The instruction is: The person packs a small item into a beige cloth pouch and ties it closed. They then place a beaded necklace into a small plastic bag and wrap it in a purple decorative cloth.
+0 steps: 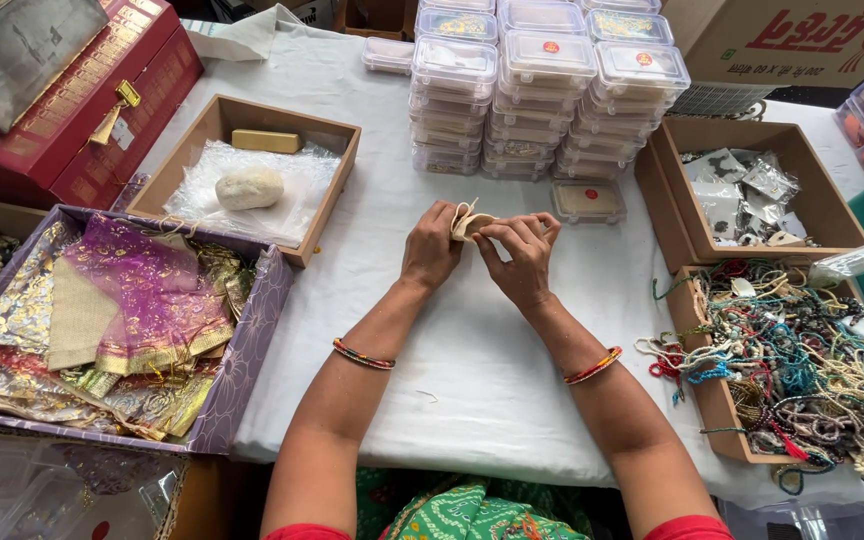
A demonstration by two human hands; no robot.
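My left hand [430,248] and my right hand [522,255] meet over the white tablecloth [472,350] and pinch a small beige cloth pouch [470,222] between their fingertips. The pouch's thin drawstring loops up at its top. Each wrist carries a thin beaded bracelet. A single clear lidded box [589,201] lies just beyond my right hand.
Stacks of clear plastic boxes [542,95] stand behind the hands. At left are a cardboard tray with a pale stone [249,188] and a gold bar [266,140], and a purple box of shiny fabric pouches [117,320]. At right, trays hold small packets [742,195] and tangled bead necklaces [802,370].
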